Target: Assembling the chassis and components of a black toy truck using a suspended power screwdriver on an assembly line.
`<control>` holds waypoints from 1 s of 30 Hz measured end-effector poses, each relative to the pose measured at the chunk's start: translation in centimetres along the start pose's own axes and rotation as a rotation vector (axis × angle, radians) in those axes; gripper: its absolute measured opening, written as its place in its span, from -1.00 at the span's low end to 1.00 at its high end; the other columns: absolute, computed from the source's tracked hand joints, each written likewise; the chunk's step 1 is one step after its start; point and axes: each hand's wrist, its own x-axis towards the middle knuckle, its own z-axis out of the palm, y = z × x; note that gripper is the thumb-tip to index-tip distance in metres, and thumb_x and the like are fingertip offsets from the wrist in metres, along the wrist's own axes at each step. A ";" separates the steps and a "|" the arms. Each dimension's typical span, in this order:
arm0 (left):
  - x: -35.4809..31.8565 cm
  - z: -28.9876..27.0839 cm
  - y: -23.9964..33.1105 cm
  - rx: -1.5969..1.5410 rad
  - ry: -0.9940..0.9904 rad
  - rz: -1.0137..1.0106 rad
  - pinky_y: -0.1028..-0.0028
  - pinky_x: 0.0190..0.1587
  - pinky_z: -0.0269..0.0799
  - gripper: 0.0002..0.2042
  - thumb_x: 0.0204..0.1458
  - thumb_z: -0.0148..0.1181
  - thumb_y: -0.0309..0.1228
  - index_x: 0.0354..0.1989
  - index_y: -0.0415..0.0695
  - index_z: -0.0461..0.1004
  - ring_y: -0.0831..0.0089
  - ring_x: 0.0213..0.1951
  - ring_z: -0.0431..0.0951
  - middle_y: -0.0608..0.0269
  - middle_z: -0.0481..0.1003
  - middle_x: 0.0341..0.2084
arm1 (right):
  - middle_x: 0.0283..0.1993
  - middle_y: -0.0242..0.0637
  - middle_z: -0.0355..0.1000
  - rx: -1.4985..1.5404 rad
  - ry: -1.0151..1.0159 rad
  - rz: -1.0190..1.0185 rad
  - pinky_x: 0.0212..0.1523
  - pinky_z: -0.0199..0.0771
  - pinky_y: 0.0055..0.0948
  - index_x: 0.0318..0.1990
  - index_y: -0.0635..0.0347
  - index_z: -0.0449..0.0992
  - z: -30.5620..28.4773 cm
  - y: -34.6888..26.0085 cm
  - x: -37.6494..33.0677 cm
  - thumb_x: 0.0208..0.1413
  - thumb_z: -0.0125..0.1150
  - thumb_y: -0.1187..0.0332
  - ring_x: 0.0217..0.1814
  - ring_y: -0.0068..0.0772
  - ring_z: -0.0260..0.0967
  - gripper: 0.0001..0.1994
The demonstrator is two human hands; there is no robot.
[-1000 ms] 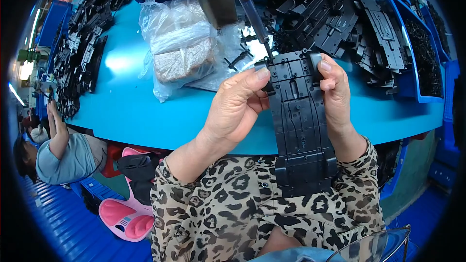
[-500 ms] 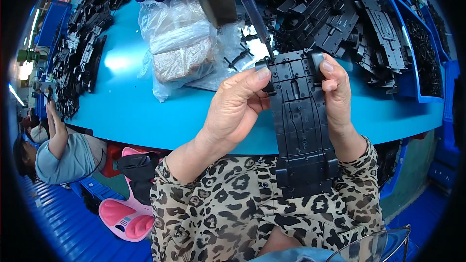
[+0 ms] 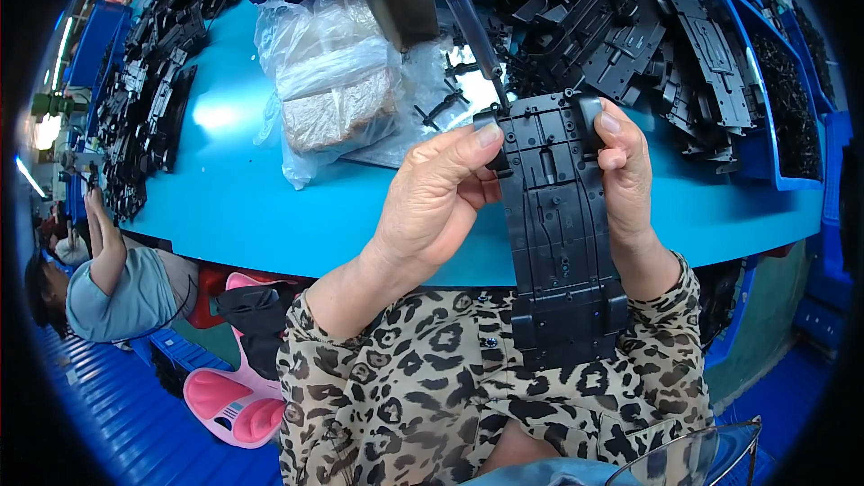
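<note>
Both hands grip a long black plastic panel, held upright above the near edge of the blue table. The left hand pinches its upper left corner; the right hand clasps the upper right edge. Compared with a second ago, the panel and grips are practically unchanged. A clear plastic bag lies behind.

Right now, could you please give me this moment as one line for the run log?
left hand: grips black plastic chassis plate top-left | right hand: grips top-right | plate: upright over blue table edge | hanging screwdriver tip at plate's top
</note>
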 end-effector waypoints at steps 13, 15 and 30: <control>-0.1 0.5 0.2 -0.002 0.013 -0.004 0.58 -0.34 0.29 -0.79 -0.05 0.05 -0.29 -0.39 -0.20 0.42 0.60 -0.43 0.39 0.31 0.43 -0.46 | -0.55 -0.49 0.29 0.017 0.016 0.007 -0.58 0.26 -0.86 -0.33 0.34 0.30 0.0 0.1 0.0 -0.02 -0.03 0.20 -0.62 -0.88 0.19 -0.70; -0.1 0.0 0.2 -0.011 -0.018 0.005 0.52 -0.31 0.34 -0.77 -0.02 0.00 -0.31 -0.34 -0.24 0.39 0.53 -0.40 0.43 0.24 0.44 -0.43 | -0.55 -0.49 0.29 0.024 0.011 0.004 -0.57 0.26 -0.86 -0.33 0.34 0.30 0.1 0.2 0.0 -0.02 -0.02 0.20 -0.61 -0.88 0.19 -0.70; 0.1 0.1 0.5 -0.055 -0.004 -0.001 0.54 -0.32 0.35 -0.80 -0.02 0.01 -0.33 -0.35 -0.23 0.40 0.57 -0.41 0.40 0.27 0.43 -0.44 | -0.60 -0.55 0.23 0.016 0.021 0.015 -0.57 0.22 -0.86 -0.38 0.29 0.30 0.0 0.1 0.0 -0.04 -0.01 0.22 -0.63 -0.87 0.15 -0.74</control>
